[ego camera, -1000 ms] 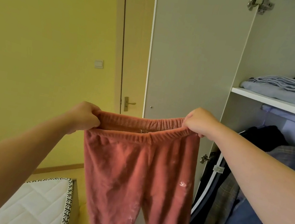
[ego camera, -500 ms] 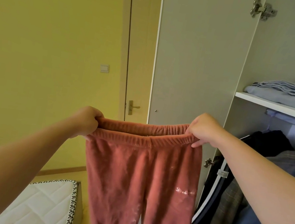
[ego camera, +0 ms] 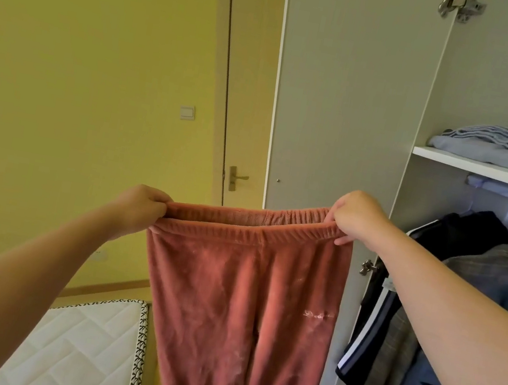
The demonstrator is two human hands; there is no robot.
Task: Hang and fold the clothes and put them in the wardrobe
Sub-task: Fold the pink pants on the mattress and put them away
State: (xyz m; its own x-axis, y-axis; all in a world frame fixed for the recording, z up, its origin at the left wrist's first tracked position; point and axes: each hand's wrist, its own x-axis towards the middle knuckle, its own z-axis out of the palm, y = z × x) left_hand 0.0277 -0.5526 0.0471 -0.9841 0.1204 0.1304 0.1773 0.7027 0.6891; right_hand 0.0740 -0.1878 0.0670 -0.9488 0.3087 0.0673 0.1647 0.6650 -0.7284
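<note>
— Faced the open wardrobe (ego camera: 505, 67) on the right, with its door (ego camera: 348, 90) swung out across the middle. Saw what in front of it?

— Held up a pair of rust-pink fleece trousers (ego camera: 235, 308) in mid-air before that door, with both legs hanging free above the corner of a quilted mattress (ego camera: 76, 347) low on the left.

— Not yet put away, then?

— No. Hung just beside the wardrobe, touching nothing but the hands. Noted dark hanging clothes (ego camera: 381, 367) under the shelf (ego camera: 487, 169) and a folded grey pile (ego camera: 504, 148) on top of it.

— And the grip?

— Gripped the left end of the elastic waistband (ego camera: 249, 230) in the curled left hand (ego camera: 141, 206); pinched the right end in the right hand (ego camera: 357, 217). Pulled the band fairly taut, a little higher on the right.

— Looked like the start of a fold?

— Probably. Called for levelling the band first, then bringing hand to hand to lay leg on leg, with the small embroidered mark (ego camera: 317, 315) turned in or out by choice. Needed the side seams matched before letting go with either hand. Risked sliding and bunching otherwise, given such plush cloth. Better finished flat on the mattress than in the air, then laid on the shelf beside the grey pile.
</note>
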